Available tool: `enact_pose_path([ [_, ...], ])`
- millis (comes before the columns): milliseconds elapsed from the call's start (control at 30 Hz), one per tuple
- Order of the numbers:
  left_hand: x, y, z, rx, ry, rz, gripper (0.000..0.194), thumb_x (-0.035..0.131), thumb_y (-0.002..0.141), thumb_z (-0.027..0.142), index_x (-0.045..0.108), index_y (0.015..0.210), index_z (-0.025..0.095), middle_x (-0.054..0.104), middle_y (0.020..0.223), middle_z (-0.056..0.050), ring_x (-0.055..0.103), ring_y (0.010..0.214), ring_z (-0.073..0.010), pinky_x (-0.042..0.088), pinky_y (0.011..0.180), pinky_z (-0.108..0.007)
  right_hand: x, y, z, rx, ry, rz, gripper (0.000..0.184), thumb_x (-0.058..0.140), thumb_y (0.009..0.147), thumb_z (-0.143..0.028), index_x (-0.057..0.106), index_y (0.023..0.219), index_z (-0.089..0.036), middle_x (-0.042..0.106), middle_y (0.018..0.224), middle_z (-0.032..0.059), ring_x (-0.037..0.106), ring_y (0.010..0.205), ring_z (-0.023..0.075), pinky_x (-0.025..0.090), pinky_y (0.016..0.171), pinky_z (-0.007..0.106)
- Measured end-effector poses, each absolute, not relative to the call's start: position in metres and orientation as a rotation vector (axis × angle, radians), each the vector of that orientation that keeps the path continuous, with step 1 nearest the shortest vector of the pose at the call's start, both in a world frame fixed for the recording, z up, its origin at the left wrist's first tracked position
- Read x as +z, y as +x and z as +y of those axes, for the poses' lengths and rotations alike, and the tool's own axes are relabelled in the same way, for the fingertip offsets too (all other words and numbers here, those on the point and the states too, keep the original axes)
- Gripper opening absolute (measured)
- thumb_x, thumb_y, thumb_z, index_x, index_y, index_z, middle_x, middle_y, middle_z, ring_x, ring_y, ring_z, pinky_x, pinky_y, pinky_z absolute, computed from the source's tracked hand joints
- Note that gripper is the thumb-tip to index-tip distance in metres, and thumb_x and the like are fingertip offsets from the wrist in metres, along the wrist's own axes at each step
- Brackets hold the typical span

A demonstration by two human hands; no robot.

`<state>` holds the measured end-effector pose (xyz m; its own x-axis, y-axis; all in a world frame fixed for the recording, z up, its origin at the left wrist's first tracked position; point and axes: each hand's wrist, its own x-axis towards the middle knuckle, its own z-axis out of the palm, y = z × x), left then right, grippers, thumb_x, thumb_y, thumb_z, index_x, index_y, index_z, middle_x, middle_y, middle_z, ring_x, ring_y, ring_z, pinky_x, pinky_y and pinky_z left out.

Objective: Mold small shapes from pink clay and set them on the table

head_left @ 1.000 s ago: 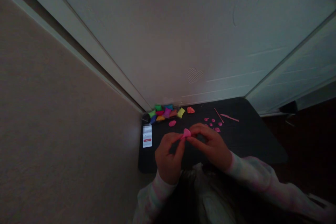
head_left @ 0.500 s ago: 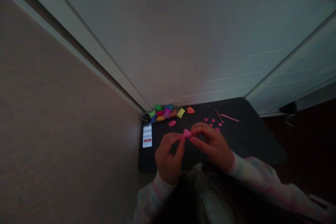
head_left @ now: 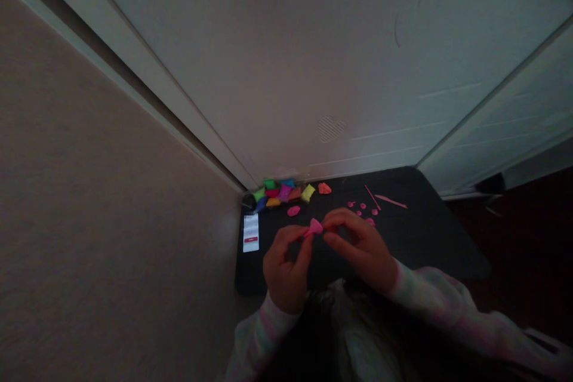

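A small cone-shaped piece of pink clay point(head_left: 316, 227) is pinched by its narrow end between the thumb and forefinger of my left hand point(head_left: 286, 268). At its wide right edge, the thumb and forefinger of my right hand point(head_left: 360, 248) close around the rim, barely in contact. Beyond the hands lies a flattened pink clay lump point(head_left: 293, 211). Several small pink clay bits point(head_left: 363, 206) are scattered past my right hand, which partly hides a larger pink piece point(head_left: 370, 222). Two pink modelling tools, a thin stick point(head_left: 372, 197) and a flat blade point(head_left: 391, 201), rest farther right.
Colourful clay packets point(head_left: 284, 192) are heaped at the back left of the dark table point(head_left: 430, 239). An orange clay lump point(head_left: 324, 188) lies beside them. A lit phone point(head_left: 251, 233) is at the left edge. A white panel point(head_left: 268, 71) rises behind the table.
The pink clay piece has shifted slightly left with my left hand, away from my right fingers. My right fingertips have moved toward its outer edge.
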<state>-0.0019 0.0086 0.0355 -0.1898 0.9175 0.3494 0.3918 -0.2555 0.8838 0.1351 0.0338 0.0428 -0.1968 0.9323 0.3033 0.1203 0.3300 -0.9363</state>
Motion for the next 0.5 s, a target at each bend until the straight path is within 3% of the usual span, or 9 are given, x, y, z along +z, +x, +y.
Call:
enact_pose_path([
  [133,0.0364,0.0008,0.0079,1.460,1.508,1.519,0.008,0.059,0.072,0.019,0.063,0.078,0.018,0.066,0.076,-0.002,0.061,0.072,-0.0137,0.050,0.067,-0.024,0.0445,0.1322,0.0340,0.970,-1.020,-1.573,0.004,0.058,0.075,-0.023,0.058,0.072,-0.021,0.060,0.074,0.0026,0.055,0.075,0.0163,0.044,0.068,0.030],
  [367,0.0385,0.0040,0.0102,1.407,1.176,1.497,0.010,0.062,0.068,0.022,0.064,0.075,0.016,0.068,0.074,-0.004,0.064,0.068,-0.0148,0.051,0.063,-0.025,0.0473,0.1350,0.0326,0.887,-0.997,-1.665,0.013,0.047,0.082,-0.019,0.060,0.081,-0.021,0.062,0.081,0.0050,0.057,0.081,0.0174,0.045,0.073,0.031],
  [500,0.0334,0.0047,0.0123,1.388,0.954,1.402,0.012,0.065,0.065,0.024,0.064,0.075,0.016,0.069,0.071,-0.002,0.064,0.067,-0.0141,0.051,0.062,-0.024,0.0461,0.1338,0.0323,0.801,-0.984,-1.705,0.009,0.057,0.076,-0.021,0.059,0.085,-0.021,0.061,0.082,0.0048,0.056,0.081,0.0180,0.046,0.072,0.031],
])
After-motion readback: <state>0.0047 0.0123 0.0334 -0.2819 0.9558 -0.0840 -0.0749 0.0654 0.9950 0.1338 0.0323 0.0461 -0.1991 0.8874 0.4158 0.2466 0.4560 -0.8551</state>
